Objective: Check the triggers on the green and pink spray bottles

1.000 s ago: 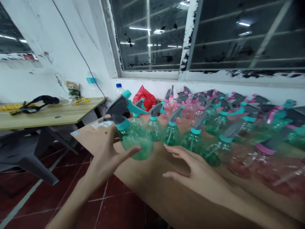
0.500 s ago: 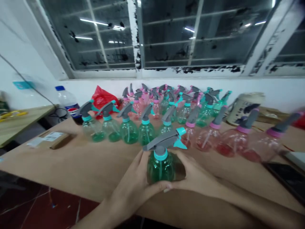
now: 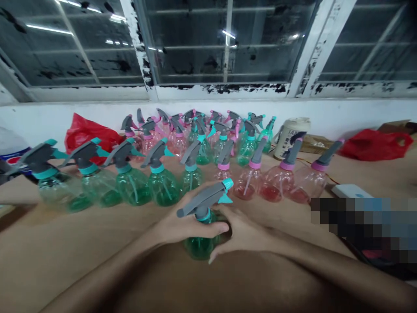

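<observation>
A green plastic spray bottle (image 3: 199,246) with a grey trigger head and teal nozzle stands on the brown table (image 3: 65,261) right in front of me. My left hand (image 3: 185,221) wraps round its neck and shoulder from the left. My right hand (image 3: 241,232) closes on its body from the right. Behind it runs a row of green spray bottles (image 3: 130,184) continuing into pink ones (image 3: 276,182), with several more bunched toward the wall.
A red plastic bag (image 3: 85,132) lies at the back left and another red bag (image 3: 371,143) at the back right. A pale cylindrical container (image 3: 289,137) stands by the wall. A white flat object (image 3: 350,191) lies at the right. Windows fill the wall behind.
The view swung right along the table. The green bottle, first held up in my left hand alone, is now low on the table with both hands closed round it.
</observation>
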Tool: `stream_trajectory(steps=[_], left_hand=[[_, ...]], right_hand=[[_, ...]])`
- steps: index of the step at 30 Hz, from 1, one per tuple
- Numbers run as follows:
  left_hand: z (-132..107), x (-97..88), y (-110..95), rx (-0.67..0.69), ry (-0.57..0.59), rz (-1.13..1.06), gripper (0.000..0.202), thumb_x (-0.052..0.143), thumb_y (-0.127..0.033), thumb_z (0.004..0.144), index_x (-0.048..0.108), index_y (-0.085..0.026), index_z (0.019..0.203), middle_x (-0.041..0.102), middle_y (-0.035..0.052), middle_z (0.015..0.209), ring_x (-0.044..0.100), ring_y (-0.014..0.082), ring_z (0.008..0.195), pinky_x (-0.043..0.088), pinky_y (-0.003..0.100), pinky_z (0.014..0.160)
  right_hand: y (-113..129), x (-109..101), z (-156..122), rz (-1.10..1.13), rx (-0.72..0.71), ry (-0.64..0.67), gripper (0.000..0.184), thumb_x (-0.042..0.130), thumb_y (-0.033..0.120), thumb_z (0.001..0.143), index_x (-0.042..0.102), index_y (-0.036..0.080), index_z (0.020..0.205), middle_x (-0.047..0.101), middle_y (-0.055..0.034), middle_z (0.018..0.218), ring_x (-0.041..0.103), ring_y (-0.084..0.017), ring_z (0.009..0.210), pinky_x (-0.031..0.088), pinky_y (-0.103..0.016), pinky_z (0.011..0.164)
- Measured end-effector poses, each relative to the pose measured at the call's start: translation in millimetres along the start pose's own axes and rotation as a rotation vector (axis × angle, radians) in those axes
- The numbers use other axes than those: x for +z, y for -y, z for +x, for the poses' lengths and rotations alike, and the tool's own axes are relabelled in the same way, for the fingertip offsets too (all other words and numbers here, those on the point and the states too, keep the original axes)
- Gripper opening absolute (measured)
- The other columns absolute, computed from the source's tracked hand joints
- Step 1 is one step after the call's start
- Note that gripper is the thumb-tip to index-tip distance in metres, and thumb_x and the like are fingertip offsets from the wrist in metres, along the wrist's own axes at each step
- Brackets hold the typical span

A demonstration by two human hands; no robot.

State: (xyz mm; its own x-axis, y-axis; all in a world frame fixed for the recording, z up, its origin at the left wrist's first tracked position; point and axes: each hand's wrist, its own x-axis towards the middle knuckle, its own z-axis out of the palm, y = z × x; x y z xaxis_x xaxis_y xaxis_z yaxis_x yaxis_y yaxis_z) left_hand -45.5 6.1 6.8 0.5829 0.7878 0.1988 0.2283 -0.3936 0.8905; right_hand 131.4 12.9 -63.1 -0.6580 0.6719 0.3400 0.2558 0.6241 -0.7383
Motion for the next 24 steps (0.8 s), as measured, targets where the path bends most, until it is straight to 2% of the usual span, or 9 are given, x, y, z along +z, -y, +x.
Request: stream_trajectory(steps=[2,4,7,11,15,18,21,24], left_hand=[[3,1.1,0,-0.013,-0.007,0.044,0.044,0.062,-0.024,0.072,0.054,-0.029,0.116,0.065,-0.0009,0.106,0.062,0.0223,0.096,0.052,0.037,0.085],[5,1.4,1,-0.066,-0.054,0.137,0.033,0.055,-0.027,0.074,0.059,-0.028,0.106,0.067,-0.0016,0.089,0.064,0.0206,0.079,0.055,0.036,0.074],[6,1.4,1,-0.103,-0.137,0.308,0.024,0.048,-0.026,0.070,0.062,-0.026,0.089,0.062,-0.0029,0.070,0.058,0.0175,0.060,0.054,0.033,0.061],[7,2.7,-2,-0.129,-0.174,0.348,0.022,0.047,-0.024,0.065,0.062,-0.023,0.081,0.058,-0.0031,0.064,0.052,0.0151,0.057,0.050,0.027,0.057],[6,5.5,-2,-0.206,-0.180,0.309,0.025,0.046,-0.026,0.065,0.064,-0.022,0.081,0.051,-0.0046,0.055,0.047,0.0139,0.053,0.044,0.023,0.051],[3,6.5,2,-0.223,-0.223,0.274,0.023,0.047,-0.028,0.063,0.064,-0.022,0.078,0.053,-0.0030,0.061,0.046,0.0147,0.057,0.044,0.025,0.052],[1,6.5,6,-0.246,-0.272,0.222,0.022,0.050,-0.027,0.062,0.064,-0.021,0.077,0.057,-0.0013,0.068,0.050,0.0173,0.068,0.047,0.030,0.066],[0,7.1,10,-0.271,-0.238,0.124,0.020,0.053,-0.027,0.063,0.065,-0.020,0.077,0.057,-0.0020,0.065,0.052,0.0170,0.066,0.048,0.030,0.066]], right_hand=[[1,-3,-1,-0.031,0.009,0.025,0.086,0.077,0.045,0.057,0.040,0.024,0.131,0.053,-0.0075,0.129,0.050,-0.027,0.117,0.044,-0.041,0.095],[-1,-7,-5,-0.063,0.043,0.047,0.087,0.075,0.048,0.060,0.035,0.026,0.134,0.050,-0.0066,0.133,0.048,-0.027,0.119,0.043,-0.042,0.096],[-11,-13,-16,-0.113,0.108,0.062,0.086,0.070,0.053,0.065,0.032,0.027,0.137,0.048,-0.0070,0.135,0.047,-0.027,0.121,0.042,-0.043,0.098],[-33,-21,-34,-0.209,0.097,0.025,0.063,0.064,0.053,0.072,0.046,0.024,0.126,0.054,-0.0088,0.129,0.050,-0.025,0.118,0.042,-0.045,0.097],[-45,-23,-43,-0.231,0.006,-0.036,0.040,0.060,0.043,0.081,0.053,0.023,0.115,0.061,-0.0064,0.117,0.056,-0.020,0.109,0.046,-0.038,0.093],[-48,-19,-45,-0.279,-0.029,-0.059,0.037,0.059,0.041,0.082,0.053,0.022,0.113,0.062,-0.0058,0.114,0.056,-0.018,0.108,0.048,-0.036,0.091],[-48,-17,-46,-0.340,-0.041,-0.046,0.036,0.058,0.041,0.083,0.054,0.021,0.112,0.063,-0.0058,0.112,0.055,-0.019,0.110,0.047,-0.038,0.093],[-48,-16,-47,-0.368,-0.038,-0.033,0.039,0.057,0.042,0.083,0.052,0.021,0.115,0.062,-0.0068,0.114,0.052,-0.021,0.114,0.044,-0.041,0.096]])
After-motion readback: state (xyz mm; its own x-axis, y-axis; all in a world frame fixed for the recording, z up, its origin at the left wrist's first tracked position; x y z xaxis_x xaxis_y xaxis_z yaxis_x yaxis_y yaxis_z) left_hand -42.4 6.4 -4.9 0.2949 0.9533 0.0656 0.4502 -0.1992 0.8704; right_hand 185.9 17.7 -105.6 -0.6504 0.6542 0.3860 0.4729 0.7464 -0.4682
